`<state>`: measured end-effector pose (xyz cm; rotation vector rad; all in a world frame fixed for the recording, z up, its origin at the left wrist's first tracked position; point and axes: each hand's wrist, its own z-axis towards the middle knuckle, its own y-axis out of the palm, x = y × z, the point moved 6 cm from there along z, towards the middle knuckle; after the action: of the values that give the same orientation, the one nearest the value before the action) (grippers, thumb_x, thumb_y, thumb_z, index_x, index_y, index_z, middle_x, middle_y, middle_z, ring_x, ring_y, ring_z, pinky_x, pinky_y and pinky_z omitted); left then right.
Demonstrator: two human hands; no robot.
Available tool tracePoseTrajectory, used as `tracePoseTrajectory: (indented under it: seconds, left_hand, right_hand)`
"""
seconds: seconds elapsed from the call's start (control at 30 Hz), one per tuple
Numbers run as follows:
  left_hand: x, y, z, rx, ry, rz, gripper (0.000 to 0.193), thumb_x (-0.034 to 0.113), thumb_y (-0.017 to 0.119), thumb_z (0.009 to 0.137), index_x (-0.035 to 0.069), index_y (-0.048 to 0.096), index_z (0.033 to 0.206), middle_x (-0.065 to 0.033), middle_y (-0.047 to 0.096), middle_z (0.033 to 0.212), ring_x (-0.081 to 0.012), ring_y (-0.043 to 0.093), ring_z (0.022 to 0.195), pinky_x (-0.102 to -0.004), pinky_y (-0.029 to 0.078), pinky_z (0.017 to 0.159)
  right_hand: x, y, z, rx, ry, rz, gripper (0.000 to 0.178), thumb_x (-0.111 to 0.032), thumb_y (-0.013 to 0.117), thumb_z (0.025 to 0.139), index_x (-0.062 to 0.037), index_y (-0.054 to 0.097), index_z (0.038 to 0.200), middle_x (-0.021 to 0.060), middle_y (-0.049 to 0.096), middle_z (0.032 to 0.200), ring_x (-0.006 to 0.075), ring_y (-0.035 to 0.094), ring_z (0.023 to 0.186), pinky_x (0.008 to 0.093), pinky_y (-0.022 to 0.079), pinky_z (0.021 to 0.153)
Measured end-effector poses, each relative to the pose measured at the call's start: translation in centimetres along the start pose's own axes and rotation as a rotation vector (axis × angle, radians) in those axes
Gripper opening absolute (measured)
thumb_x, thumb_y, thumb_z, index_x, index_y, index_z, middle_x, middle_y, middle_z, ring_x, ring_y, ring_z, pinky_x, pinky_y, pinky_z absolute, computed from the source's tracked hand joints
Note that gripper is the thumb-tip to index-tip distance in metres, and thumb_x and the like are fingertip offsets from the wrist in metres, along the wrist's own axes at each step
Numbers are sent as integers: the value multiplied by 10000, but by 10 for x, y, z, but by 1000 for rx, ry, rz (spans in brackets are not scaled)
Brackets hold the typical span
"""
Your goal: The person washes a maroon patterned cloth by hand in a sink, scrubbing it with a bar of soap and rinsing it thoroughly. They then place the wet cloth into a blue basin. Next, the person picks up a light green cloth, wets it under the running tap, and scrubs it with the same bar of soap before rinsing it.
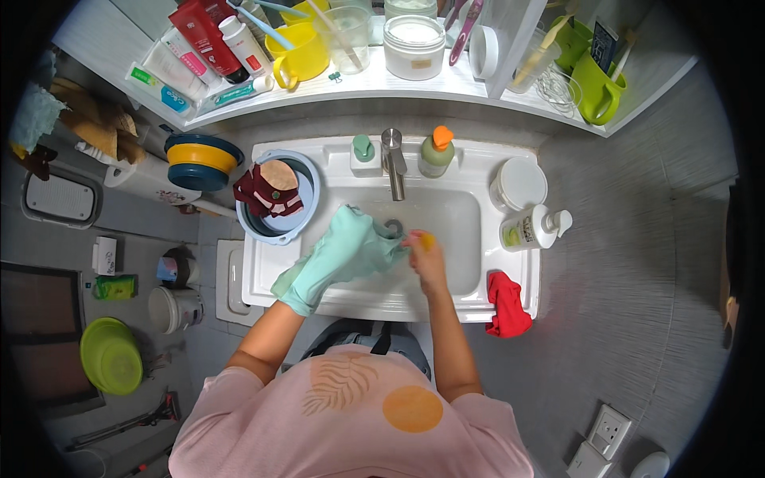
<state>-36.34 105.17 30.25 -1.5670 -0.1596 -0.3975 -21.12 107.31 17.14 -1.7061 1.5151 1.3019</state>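
Observation:
A mint-green cloth garment (pixel 351 243) hangs over the white sink, and my left hand and wrist are inside it. Its fabric covers that hand completely, so the fingers are hidden. My right hand (pixel 428 261) is over the basin at the garment's right edge, its fingers curled and slightly blurred. A small yellow thing (pixel 428 240) shows at that hand; its kind cannot be made out. Behind the garment is the basin (pixel 454 215) with its round drain (pixel 393 228), below a metal faucet (pixel 393 163).
A blue basin (pixel 312 179) with dark red cloth sits left on the sink. Soap bottles (pixel 436 155) stand behind, by the faucet. To the right are a white tub (pixel 519 183), a pump bottle (pixel 527 229) and a red cloth (pixel 508 304). A crowded shelf (pixel 335 97) overhangs the back.

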Motion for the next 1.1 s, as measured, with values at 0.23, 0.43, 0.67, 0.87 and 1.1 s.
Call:
tracePoseTrajectory:
  seconds: [0.23, 0.43, 0.67, 0.87, 1.1]
  left_hand:
    - [-29, 48, -5, 51, -526, -1482, 218, 235, 563, 801, 53, 574, 682, -22, 542, 691, -133, 552, 651, -252, 418, 509]
    - [-32, 36, -15, 121, -503, -1790, 206, 243, 564, 822, 41, 584, 790, -24, 555, 709, -147, 565, 674, -266, 451, 562]
    - [-50, 48, -24, 276, -550, -1792, 222, 253, 524, 863, 40, 570, 906, -54, 580, 770, -159, 575, 676, -265, 479, 586]
    - [-56, 60, -17, 174, -413, -1535, 151, 133, 476, 842, 25, 558, 908, -77, 572, 877, -194, 567, 799, -309, 446, 694]
    - [-98, 101, -22, 151, -159, -852, 152, 169, 418, 884, 40, 493, 857, -63, 530, 853, -171, 507, 742, -288, 423, 634]
  right_hand:
    - [-11, 88, -25, -27, -258, -500, 410, -175, 667, 737, -21, 481, 1068, 72, 581, 917, 101, 488, 564, 261, 425, 546]
    - [-7, 108, -39, -296, -238, -207, 328, -117, 635, 729, -4, 475, 993, 75, 601, 809, 146, 531, 584, 289, 442, 579]
    - [-4, 112, -27, -129, -534, -507, 301, -81, 629, 729, -18, 500, 993, 91, 549, 866, 148, 531, 592, 257, 434, 563]
    - [-6, 111, -24, 16, -647, -617, 249, -105, 626, 694, -27, 541, 915, 129, 546, 851, 231, 561, 617, 319, 452, 581]
    - [4, 106, -12, -38, -639, -566, 178, -71, 588, 691, -21, 506, 841, 131, 524, 706, 235, 530, 588, 337, 420, 551]
